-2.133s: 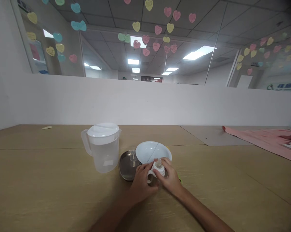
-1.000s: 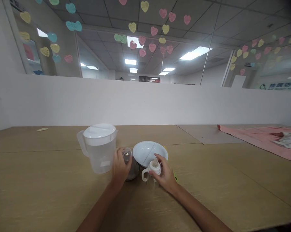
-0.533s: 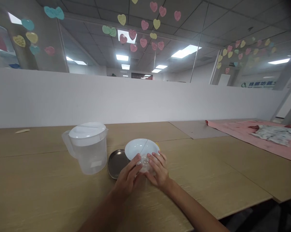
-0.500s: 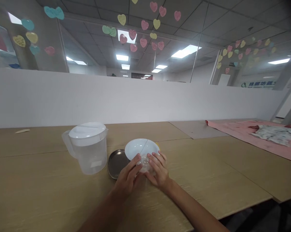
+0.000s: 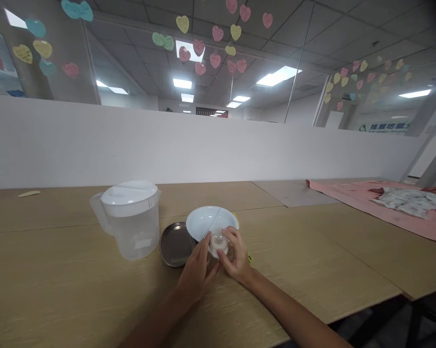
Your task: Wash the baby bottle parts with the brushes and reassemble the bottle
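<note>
Between my hands, just in front of the white bowl (image 5: 199,221), is a small clear bottle with a rounded see-through top (image 5: 218,240). It resembles a baby bottle seen from above; its lower part is hidden. My right hand (image 5: 238,257) grips its right side, thumb at the front and fingers curled over the far edge. On the left side, my left hand (image 5: 196,271) presses its fingers along the bottle. A thin line, perhaps a stick or crack, crosses the bowl. A dark metal tray (image 5: 175,245) lies left of the bowl, partly behind my left hand.
A lidded clear pitcher (image 5: 136,227) stands on the left. Something small and green (image 5: 250,259) shows beside my right hand. Far right, a pink cloth (image 5: 351,198) bears a patterned garment (image 5: 408,201). A white low wall (image 5: 203,150) closes the table's back.
My right thumb has come up onto the front of the bottle, and its fingers have drawn in around the top. The left fingers have straightened. The small green thing now shows.
</note>
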{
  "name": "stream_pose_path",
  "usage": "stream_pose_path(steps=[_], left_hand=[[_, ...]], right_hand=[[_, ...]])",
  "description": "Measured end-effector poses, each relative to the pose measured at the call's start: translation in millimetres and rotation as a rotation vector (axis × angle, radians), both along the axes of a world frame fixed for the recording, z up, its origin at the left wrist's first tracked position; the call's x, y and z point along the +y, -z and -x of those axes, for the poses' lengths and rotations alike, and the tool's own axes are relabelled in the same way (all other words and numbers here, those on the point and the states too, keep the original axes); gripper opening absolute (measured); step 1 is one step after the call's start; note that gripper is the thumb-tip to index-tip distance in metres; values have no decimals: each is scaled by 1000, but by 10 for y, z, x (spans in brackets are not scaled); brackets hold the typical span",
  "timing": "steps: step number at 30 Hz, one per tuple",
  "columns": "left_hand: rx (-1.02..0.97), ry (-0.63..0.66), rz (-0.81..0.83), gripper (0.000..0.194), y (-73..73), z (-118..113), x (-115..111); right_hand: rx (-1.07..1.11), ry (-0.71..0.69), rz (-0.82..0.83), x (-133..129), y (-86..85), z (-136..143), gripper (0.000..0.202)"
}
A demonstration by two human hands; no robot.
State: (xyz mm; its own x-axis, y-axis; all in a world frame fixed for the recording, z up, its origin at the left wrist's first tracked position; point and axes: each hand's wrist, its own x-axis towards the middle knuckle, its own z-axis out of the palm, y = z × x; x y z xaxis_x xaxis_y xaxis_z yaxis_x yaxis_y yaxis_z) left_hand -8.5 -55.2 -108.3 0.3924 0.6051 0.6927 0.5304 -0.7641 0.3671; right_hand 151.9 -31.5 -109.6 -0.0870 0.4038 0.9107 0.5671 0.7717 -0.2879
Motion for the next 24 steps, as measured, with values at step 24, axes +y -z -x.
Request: stream_pose_path(steps=[24], left_hand=[[-132,-121,-29,53,38,-12,55]], right_hand=[[-28,47,-78,-15,14,89,54]])
